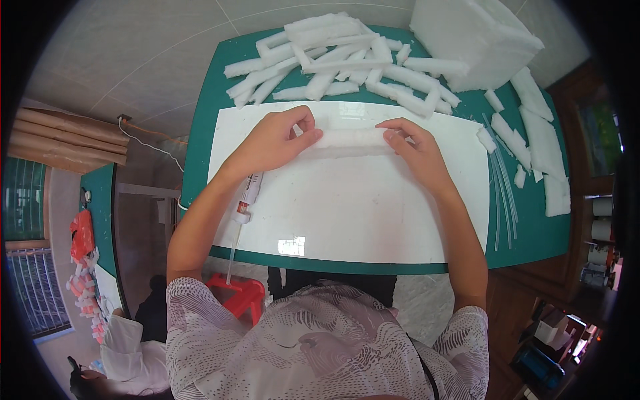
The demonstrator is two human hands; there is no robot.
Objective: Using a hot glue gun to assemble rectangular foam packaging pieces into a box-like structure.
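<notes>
A short white strip of fluffy, foam-like padding (353,139) lies crosswise over the far part of a glossy white board (347,213). At its left end my left hand (280,140) pinches it between thumb and curled fingers. The opposite end is gripped by my right hand (415,147), thumb below and fingers above. Under my left forearm is a white tube-shaped bottle with a red band (248,193); its long, thin, clear nozzle points over the table's near edge. The forearm hides part of the bottle.
White padding strips and frame-shaped pieces (333,57) are heaped along the green table's (203,153) far side, beside a large white block (477,43). Thin clear rods (503,193) and padding slabs (543,133) lie right. A red stool (243,293) stands below; another person (133,353) is lower left.
</notes>
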